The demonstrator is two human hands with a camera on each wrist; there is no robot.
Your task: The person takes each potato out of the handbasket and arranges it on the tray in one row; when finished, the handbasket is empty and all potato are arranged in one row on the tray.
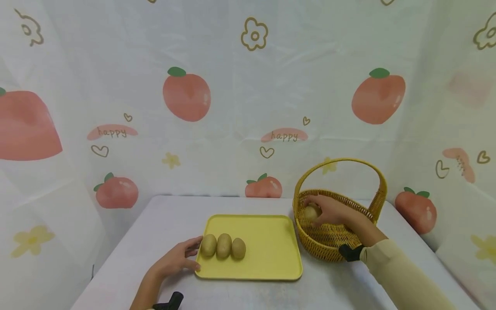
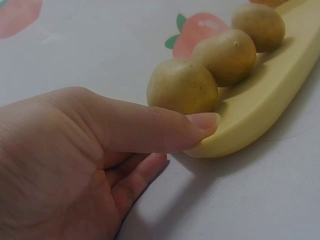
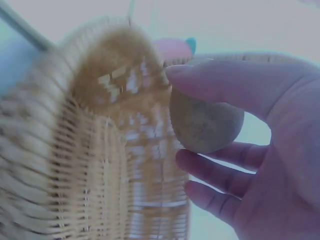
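Inside the wicker basket [image 1: 323,254], near its left wall, my right hand [image 1: 329,210] holds a potato [image 1: 311,212]. The right wrist view shows this potato [image 3: 205,122] between the thumb and the fingers. My left hand [image 1: 175,259] rests at the left edge of a yellow tray [image 1: 267,249]. In the left wrist view the left thumb [image 2: 185,131] touches the tray's corner, and the other fingers lie low beside it, partly hidden. Three potatoes [image 1: 223,246] lie in a row on the tray's left side.
The basket's tall arched handle [image 1: 341,160] rises over the right forearm. A white-covered table [image 1: 174,215] carries tray and basket, which stand close together. Behind hangs a white curtain [image 1: 232,163] printed with fruit and flowers.
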